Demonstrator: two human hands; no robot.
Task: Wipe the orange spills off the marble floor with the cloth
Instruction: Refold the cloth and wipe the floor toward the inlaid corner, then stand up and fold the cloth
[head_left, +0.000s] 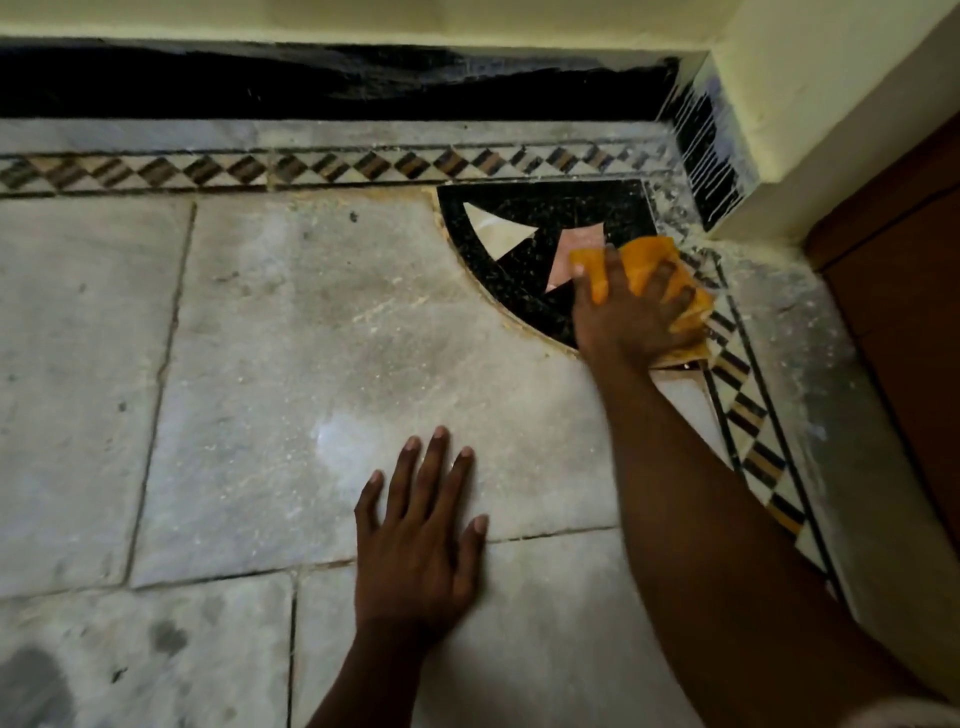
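Pressing down on the orange cloth with my right hand, I have it bunched under my palm and curled fingers, which grip its folds against the marble floor in the far right corner, where the two walls meet. The cloth lies on the black quarter-circle inlay with its cream and pink triangles, and its right side reaches the checkered border strip that runs along the floor's right edge. A thin orange-tan line follows the curved edge of the inlay where it meets the grey slab, and a paler yellowish dusting lies along the foot of the cream wall just beyond the cloth. My left hand rests flat on the grey marble nearer to me, fingers spread, gripping nothing, well apart from the cloth and straddling a joint between slabs. A second checkered strip runs along the far edge below the black skirting. A brown wooden panel stands at the right
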